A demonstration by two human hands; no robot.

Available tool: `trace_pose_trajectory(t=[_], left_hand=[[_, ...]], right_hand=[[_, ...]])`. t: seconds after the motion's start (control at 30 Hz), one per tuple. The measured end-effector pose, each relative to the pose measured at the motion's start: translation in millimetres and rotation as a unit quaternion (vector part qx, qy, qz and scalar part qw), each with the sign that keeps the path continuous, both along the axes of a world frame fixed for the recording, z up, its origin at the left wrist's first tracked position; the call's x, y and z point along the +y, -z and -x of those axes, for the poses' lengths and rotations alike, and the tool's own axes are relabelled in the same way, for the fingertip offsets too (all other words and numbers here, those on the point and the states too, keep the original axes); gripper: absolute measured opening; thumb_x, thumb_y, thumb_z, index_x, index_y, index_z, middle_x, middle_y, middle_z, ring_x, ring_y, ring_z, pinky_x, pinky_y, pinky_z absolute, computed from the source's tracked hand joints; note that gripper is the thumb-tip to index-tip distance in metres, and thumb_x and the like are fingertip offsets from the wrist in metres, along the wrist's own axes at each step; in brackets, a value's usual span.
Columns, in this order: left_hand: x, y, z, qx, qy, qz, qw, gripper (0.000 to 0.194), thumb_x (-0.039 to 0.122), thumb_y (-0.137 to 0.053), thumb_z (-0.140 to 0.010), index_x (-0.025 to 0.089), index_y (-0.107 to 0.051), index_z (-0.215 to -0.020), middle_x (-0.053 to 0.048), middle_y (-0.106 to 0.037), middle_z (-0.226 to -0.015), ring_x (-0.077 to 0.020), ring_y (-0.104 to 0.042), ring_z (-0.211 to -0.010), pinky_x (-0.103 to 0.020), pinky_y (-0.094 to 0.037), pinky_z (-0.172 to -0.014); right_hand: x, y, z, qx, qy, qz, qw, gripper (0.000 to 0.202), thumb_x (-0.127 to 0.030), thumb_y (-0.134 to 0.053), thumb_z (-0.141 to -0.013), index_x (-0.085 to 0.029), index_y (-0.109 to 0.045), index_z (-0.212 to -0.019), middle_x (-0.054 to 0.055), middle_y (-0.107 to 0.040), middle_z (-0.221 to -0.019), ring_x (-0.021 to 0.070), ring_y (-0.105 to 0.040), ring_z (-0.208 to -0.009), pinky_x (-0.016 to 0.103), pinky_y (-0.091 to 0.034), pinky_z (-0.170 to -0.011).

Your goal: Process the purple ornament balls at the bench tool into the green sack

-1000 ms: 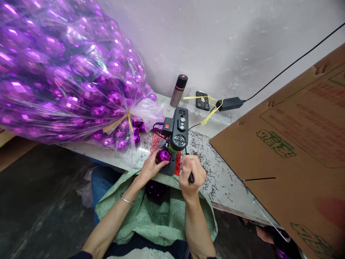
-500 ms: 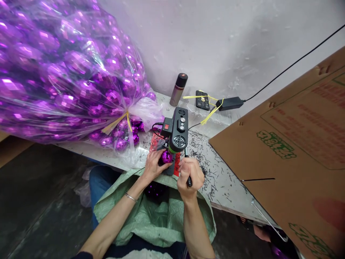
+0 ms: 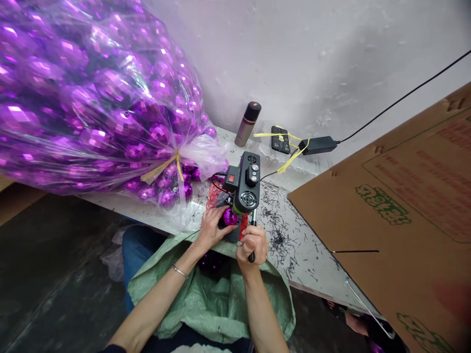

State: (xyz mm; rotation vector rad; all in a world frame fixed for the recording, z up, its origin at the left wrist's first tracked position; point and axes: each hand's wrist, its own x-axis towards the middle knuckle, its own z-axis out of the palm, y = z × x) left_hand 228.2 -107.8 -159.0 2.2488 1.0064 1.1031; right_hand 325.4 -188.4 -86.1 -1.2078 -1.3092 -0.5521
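Observation:
A shiny purple ball (image 3: 230,216) sits under the head of a small black machine (image 3: 248,184) on the work table. My left hand (image 3: 212,228) grips the ball from the left, thumb below it and fingers above. My right hand (image 3: 253,245) is wrapped round the machine's black lever handle (image 3: 251,257), just right of the ball. Beneath the machine lies a red patterned sheet (image 3: 213,194). An open green woven sack (image 3: 228,304) spreads below my hands, with dark purple balls (image 3: 211,261) partly visible inside.
A large clear bag of purple faceted balls (image 3: 91,108) fills the left. Behind the machine stand a spray can (image 3: 248,124), a black phone-like object (image 3: 280,140) and a power adapter (image 3: 319,145). Black bits (image 3: 279,235) litter the table. A cardboard box (image 3: 397,211) occupies the right.
My right hand has moved slightly left and down with the lever handle. The whole view has shifted slightly. My left hand stays on the ball.

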Motion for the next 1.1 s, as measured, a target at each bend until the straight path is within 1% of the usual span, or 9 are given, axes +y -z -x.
trace_pose_trajectory(t=[0.2,0.43,0.57,0.73,0.83,0.9,0.97,1.03,1.1], left_hand=[[0,0.9,-1,-0.011,0.007,0.003,1.0,0.058,0.052,-0.072,-0.086,0.018,-0.06,-0.132,-0.013,-0.073,-0.117,-0.029,-0.066,-0.11,-0.045,-0.049,-0.098],[1,-0.2,-1,-0.01,0.011,0.022,1.0,0.057,0.053,-0.071,-0.087,0.019,-0.06,-0.131,-0.012,-0.072,-0.118,-0.0291,-0.066,-0.111,-0.045,-0.049,-0.098],[2,-1.3,-1,-0.012,0.015,0.019,1.0,0.056,0.052,-0.071,-0.087,0.019,-0.06,-0.131,-0.012,-0.072,-0.118,-0.0291,-0.066,-0.111,-0.046,-0.048,-0.1],[3,-2.3,0,-0.009,0.018,0.013,1.0,0.057,0.052,-0.071,-0.087,0.017,-0.06,-0.13,-0.013,-0.073,-0.117,-0.0293,-0.067,-0.11,-0.045,-0.05,-0.098],[2,-1.9,0,-0.01,0.019,0.011,1.0,0.057,0.052,-0.071,-0.087,0.017,-0.06,-0.13,-0.013,-0.073,-0.117,-0.0296,-0.067,-0.111,-0.045,-0.05,-0.098],[3,-1.4,0,-0.01,0.021,0.017,1.0,0.056,0.051,-0.072,-0.086,0.019,-0.06,-0.131,-0.012,-0.072,-0.118,-0.0296,-0.066,-0.112,-0.046,-0.05,-0.099],[4,-1.1,0,-0.01,0.023,0.025,0.999,0.056,0.051,-0.073,-0.085,0.021,-0.06,-0.131,-0.012,-0.072,-0.118,-0.0297,-0.066,-0.112,-0.047,-0.049,-0.1],[7,-1.2,-2,-0.01,0.025,0.032,0.999,0.058,0.05,-0.075,-0.084,0.021,-0.059,-0.132,-0.012,-0.072,-0.118,-0.0301,-0.066,-0.113,-0.048,-0.049,-0.101],[7,-1.3,-1,-0.014,0.024,0.038,0.999,0.058,0.05,-0.075,-0.084,0.022,-0.059,-0.132,-0.012,-0.072,-0.119,-0.0303,-0.066,-0.113,-0.048,-0.049,-0.101]], right_hand=[[-2,3.6,-1,0.002,-0.007,0.007,1.0,0.03,-0.023,-0.035,-0.105,-0.023,-0.047,-0.076,-0.002,-0.053,-0.072,0.0116,-0.054,-0.065,0.031,-0.05,-0.071],[-1,5.2,0,0.014,-0.021,0.004,1.0,0.031,-0.023,-0.034,-0.104,-0.023,-0.046,-0.076,-0.003,-0.05,-0.067,0.0127,-0.054,-0.062,0.034,-0.051,-0.07],[0,8.1,1,0.025,-0.022,-0.001,0.999,0.03,-0.022,-0.034,-0.103,-0.023,-0.046,-0.075,-0.002,-0.051,-0.069,0.0132,-0.053,-0.062,0.035,-0.052,-0.072],[0,12.8,-1,-0.008,-0.029,0.009,1.0,0.029,-0.021,-0.036,-0.103,-0.023,-0.044,-0.075,-0.002,-0.052,-0.071,0.0117,-0.054,-0.064,0.033,-0.051,-0.073],[0,12.6,-1,-0.02,-0.02,0.013,1.0,0.03,-0.021,-0.034,-0.103,-0.023,-0.043,-0.075,-0.002,-0.051,-0.072,0.0114,-0.054,-0.063,0.031,-0.051,-0.071],[-1,8.0,0,-0.015,-0.019,0.012,1.0,0.031,-0.021,-0.033,-0.103,-0.023,-0.043,-0.074,-0.002,-0.051,-0.07,0.0118,-0.054,-0.063,0.03,-0.049,-0.067],[-2,-2.5,1,-0.002,-0.023,0.016,1.0,0.031,-0.02,-0.035,-0.102,-0.023,-0.044,-0.073,-0.001,-0.051,-0.07,0.0122,-0.053,-0.063,0.029,-0.046,-0.062],[-4,-18.9,3,0.026,-0.027,0.029,0.999,0.031,-0.016,-0.038,-0.101,-0.022,-0.045,-0.072,-0.001,-0.053,-0.071,0.0123,-0.053,-0.063,0.028,-0.043,-0.059],[-5,-38.2,5,0.071,-0.032,0.047,0.996,0.031,-0.012,-0.04,-0.099,-0.022,-0.047,-0.07,-0.001,-0.053,-0.07,0.0122,-0.053,-0.064,0.028,-0.042,-0.06]])
